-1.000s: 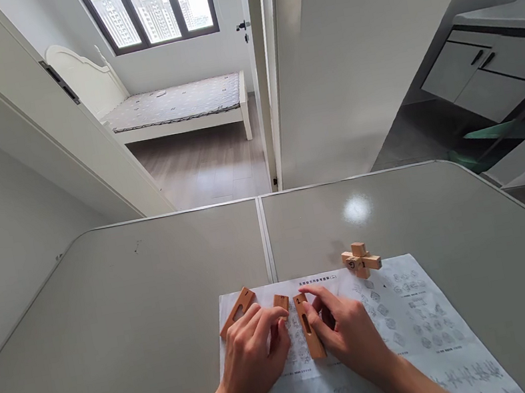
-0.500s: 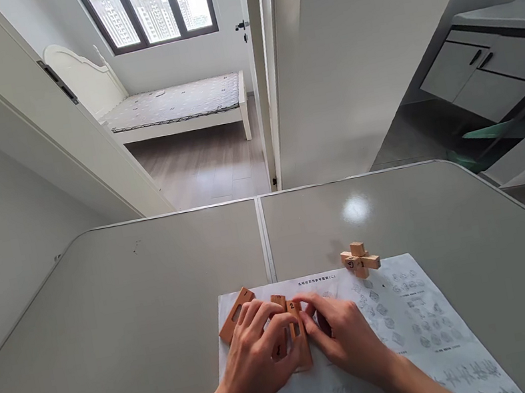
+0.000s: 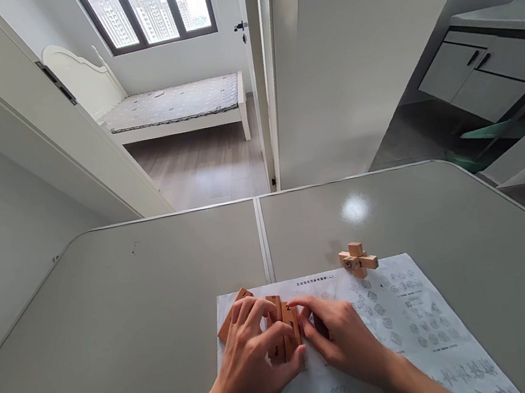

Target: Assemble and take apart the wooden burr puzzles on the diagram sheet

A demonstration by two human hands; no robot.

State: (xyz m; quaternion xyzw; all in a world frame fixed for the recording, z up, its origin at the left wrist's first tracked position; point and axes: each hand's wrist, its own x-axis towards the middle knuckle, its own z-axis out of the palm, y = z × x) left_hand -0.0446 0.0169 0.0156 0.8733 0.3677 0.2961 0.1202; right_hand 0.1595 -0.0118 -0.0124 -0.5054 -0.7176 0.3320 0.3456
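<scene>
Two numbered wooden puzzle blocks stand side by side on a printed sheet (image 3: 354,370), one at left (image 3: 279,355) and one at right (image 3: 290,317). My left hand (image 3: 253,357) arches over them, fingers curled on the left one and thumb by the lower right edge of the other. From the right, my right hand (image 3: 340,332) pinches the upper end of the right block with index finger and thumb. A third slotted wooden block (image 3: 227,325) lies slanted, partly hidden behind my left hand. Fingers cover much of the blocks.
A cross-shaped wooden assembly (image 3: 358,259) with numbers on it rests at the sheet's top edge. The grey table (image 3: 113,331) has a seam down its middle. Beyond its far edge are a doorway, a bed (image 3: 175,103) and a cabinet (image 3: 488,68).
The right block has shifted left against its neighbour and turned, so its slot and the 2 on top no longer show the same way. Both hands stay close to it.
</scene>
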